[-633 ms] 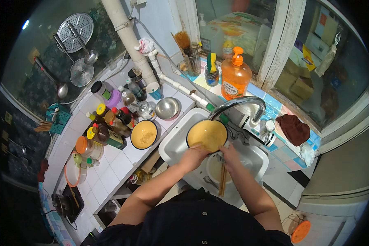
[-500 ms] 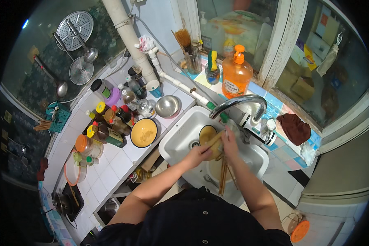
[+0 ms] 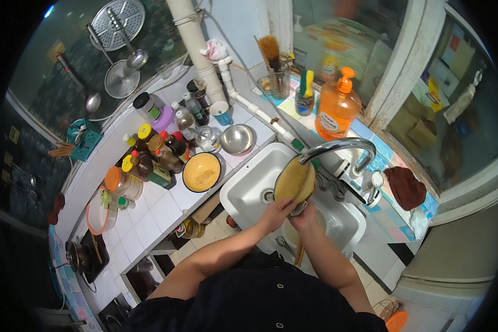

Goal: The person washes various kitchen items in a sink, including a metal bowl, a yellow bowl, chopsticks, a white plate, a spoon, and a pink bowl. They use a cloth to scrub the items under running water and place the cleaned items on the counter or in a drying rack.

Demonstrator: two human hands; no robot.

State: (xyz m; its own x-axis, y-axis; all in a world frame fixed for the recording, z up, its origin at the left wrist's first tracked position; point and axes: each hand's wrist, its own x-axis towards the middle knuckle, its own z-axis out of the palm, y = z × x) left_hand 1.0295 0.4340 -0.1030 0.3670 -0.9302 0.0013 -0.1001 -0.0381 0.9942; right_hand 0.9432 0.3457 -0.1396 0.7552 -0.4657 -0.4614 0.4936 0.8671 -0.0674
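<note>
Above the sink [image 3: 239, 183], I hold a yellow bowl [image 3: 291, 178] with a dark rim, tilted up beneath the curved chrome tap [image 3: 337, 145]. The fingers of my left hand [image 3: 276, 214] are closed on its lower edge. Close beside it, my right hand [image 3: 306, 218] is wrapped round the bowl's lower right side. A small greyish thing shows between the two hands, too little of it to name. Chopsticks [image 3: 300, 253] stick out below my right hand in the right basin, with a metal spoon [image 3: 285, 243] nearby. The lower part of the bowl is hidden by my fingers.
Left on the tiled counter stand a second yellow bowl [image 3: 201, 172], a steel bowl [image 3: 238, 139], a blue cup [image 3: 221, 113] and several sauce bottles [image 3: 159, 176]. Behind the sink are an orange pump bottle [image 3: 336, 113] and a sponge in a glass [image 3: 305, 95]. A brown cloth [image 3: 405, 188] lies right.
The yellow bowl has turned from nearly edge-on to showing its broad face, raised toward the tap. My right hand has come down next to my left. The whole view has shifted slightly.
</note>
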